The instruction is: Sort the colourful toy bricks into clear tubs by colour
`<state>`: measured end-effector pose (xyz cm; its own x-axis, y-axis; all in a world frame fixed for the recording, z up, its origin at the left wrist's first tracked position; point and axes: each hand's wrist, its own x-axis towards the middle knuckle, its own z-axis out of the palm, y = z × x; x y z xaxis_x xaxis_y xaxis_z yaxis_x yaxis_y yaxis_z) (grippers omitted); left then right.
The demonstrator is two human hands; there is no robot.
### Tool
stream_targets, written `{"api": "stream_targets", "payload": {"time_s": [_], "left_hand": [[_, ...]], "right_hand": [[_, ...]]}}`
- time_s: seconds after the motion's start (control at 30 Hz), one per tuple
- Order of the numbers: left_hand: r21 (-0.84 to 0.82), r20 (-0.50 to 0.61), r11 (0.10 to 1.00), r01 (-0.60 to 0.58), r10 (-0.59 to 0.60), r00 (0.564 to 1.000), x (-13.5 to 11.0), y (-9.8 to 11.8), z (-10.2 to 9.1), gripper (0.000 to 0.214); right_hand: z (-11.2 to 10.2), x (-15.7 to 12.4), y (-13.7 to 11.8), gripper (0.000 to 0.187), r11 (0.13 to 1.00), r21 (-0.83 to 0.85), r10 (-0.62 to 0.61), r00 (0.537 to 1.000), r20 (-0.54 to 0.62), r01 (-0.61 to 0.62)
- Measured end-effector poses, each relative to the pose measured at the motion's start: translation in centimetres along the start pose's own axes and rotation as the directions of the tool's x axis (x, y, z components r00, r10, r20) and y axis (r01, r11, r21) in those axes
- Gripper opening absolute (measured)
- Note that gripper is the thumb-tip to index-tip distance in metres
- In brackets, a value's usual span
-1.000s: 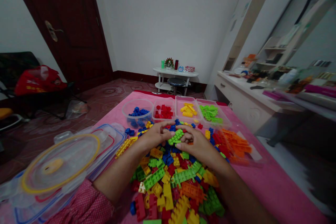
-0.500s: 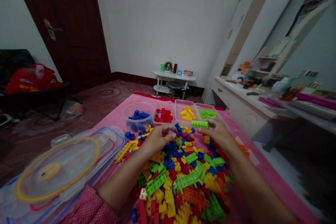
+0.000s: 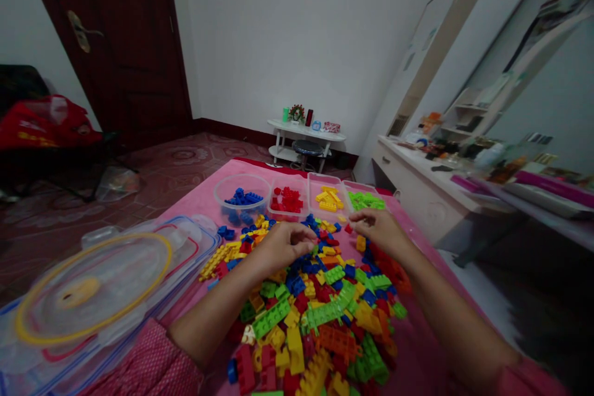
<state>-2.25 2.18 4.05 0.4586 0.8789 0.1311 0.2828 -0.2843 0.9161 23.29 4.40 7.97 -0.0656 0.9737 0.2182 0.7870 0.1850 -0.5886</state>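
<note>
Head view shows a broad bench draped in pink cloth (image 3: 197, 189), carrying a loose heap of multicoloured studded plastic bricks (image 3: 325, 306). Beyond the heap, a clear plastic rectangular tub (image 3: 361, 185) holds lime-green bricks. The right hand (image 3: 381, 230) is just beside its near edge, fingers loosely parted with nothing visible between them; the left hand (image 3: 284, 247) hangs over the heap, fingers curled towards the thumb, and whether it pinches anything I cannot tell. More green pieces lie in the heap, including a long lime-green studded brick (image 3: 271, 318). Such bricks should be light, stiff, a little slippery and hard to break; the long side walls, below the studs, look the best place to grip. Half a second ago the right fingers held a green brick; now it is gone from them, its resting place unclear.
</note>
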Motion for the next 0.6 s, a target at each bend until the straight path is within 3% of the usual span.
{"api": "stream_targets", "payload": {"time_s": [0.07,0.13,0.23,0.3,0.43,0.6], "left_hand": [[0.036,0.076,0.999,-0.013,0.011,0.997,-0.3,0.2,-0.3,0.029],[0.1,0.143,0.995,-0.03,0.016,0.99,-0.6,0.4,-0.6,0.027],[0.155,0.208,0.987,-0.029,-0.004,0.978,-1.1,0.8,-1.2,0.027],[0.141,0.201,0.99,-0.017,-0.012,0.979,-1.1,1.0,-1.6,0.026],[0.143,0.117,0.989,-0.032,0.015,0.993,-0.5,0.5,-2.3,0.027],[0.285,0.087,0.956,-0.065,0.042,0.995,-0.3,-0.2,-3.6,0.025]], "right_hand": [[0.9,-2.3,-1.7,0.03,0.994,0.106,-0.022,0.971,0.236,-0.004],[1.0,-4.6,-3.1,0.042,0.992,0.116,-0.088,0.909,0.408,0.044],[0.9,-7.5,-4.6,0.069,0.986,0.042,-0.155,0.808,0.568,0.159],[1.2,-8.6,-5.2,0.074,0.982,0.001,-0.148,0.763,0.629,0.19],[3.0,-8.1,-5.1,0.051,0.968,0.048,-0.225,0.766,0.602,0.247],[5.5,-4.0,-3.3,0.034,0.951,0.087,-0.307,0.866,0.395,0.297]]}}
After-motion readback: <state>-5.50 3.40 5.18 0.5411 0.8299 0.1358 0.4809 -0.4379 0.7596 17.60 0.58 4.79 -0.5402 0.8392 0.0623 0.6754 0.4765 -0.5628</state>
